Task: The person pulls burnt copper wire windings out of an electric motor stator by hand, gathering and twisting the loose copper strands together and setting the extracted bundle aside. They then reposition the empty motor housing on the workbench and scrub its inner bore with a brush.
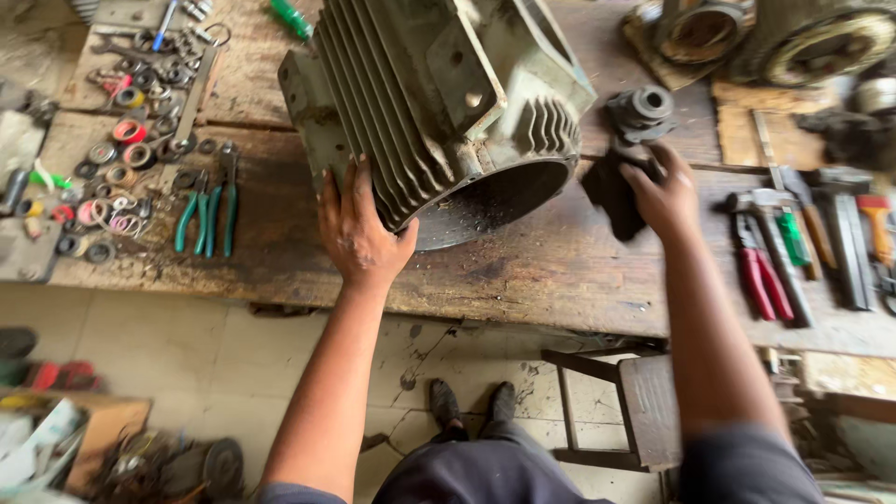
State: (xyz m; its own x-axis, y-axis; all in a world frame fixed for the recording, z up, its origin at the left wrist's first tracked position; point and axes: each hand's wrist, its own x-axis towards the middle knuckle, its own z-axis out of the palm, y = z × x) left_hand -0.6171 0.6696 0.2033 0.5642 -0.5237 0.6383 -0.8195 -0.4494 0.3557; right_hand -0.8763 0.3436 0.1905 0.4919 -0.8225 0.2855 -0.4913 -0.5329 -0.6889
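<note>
The finned motor housing [439, 103] lies tilted mid-surface [541, 271]. The left hand [359, 229] presses flat, fingers spread, against its near fins. Right of it, the right hand [665, 196] is clamped on a dark rag [611, 191].

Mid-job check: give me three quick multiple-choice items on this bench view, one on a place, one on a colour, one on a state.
1. Where does the left hand rest?
A. on the finned motor housing
B. on the stool
C. on the floor

2. What colour are the handles of the pliers left of the housing?
A. yellow
B. teal green
C. white

3. What is the right hand doing?
A. hanging empty
B. gripping a hammer
C. holding a dark rag

Answers: 1 A, palm lies against the fins. 2 B, both pairs show teal-green grips. 3 C, fingers close on the rag.
</note>
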